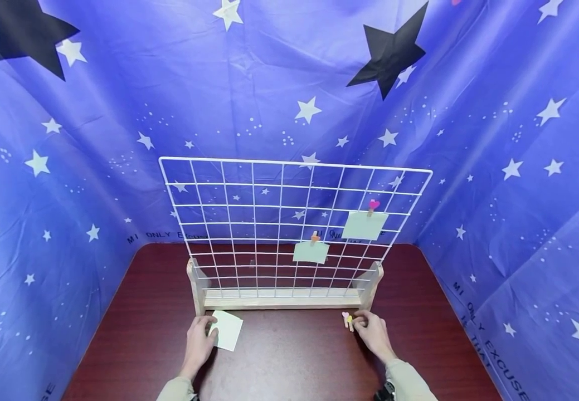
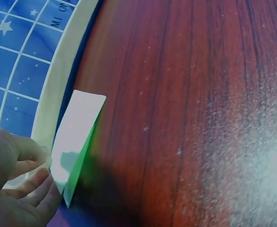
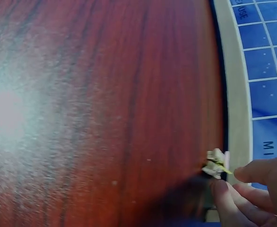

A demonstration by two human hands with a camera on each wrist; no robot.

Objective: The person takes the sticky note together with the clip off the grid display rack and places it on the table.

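Note:
My left hand (image 1: 200, 341) pinches the left edge of a pale green paper note (image 1: 228, 331) in front of the wire grid's stand. In the left wrist view the note (image 2: 77, 130) tilts up from the table, its underside bright green. At the right, my right hand (image 1: 372, 332) has thumb and fingertips on a small wooden clothespin with a yellow heart (image 1: 350, 321). A second clothespin with a pale pink heart (image 1: 345, 316) lies right beside it. The right wrist view shows the two clothespins (image 3: 216, 163) bunched together at the fingertips.
A white wire grid (image 1: 254, 223) stands on a wooden base (image 1: 281, 302). Two pale green notes hang on it, one (image 1: 364, 225) under a magenta-heart clothespin (image 1: 373, 206), one (image 1: 311, 252) under an orange-heart clothespin (image 1: 315, 238). Blue star-printed curtains (image 1: 249, 111) surround the dark red table (image 1: 289, 356).

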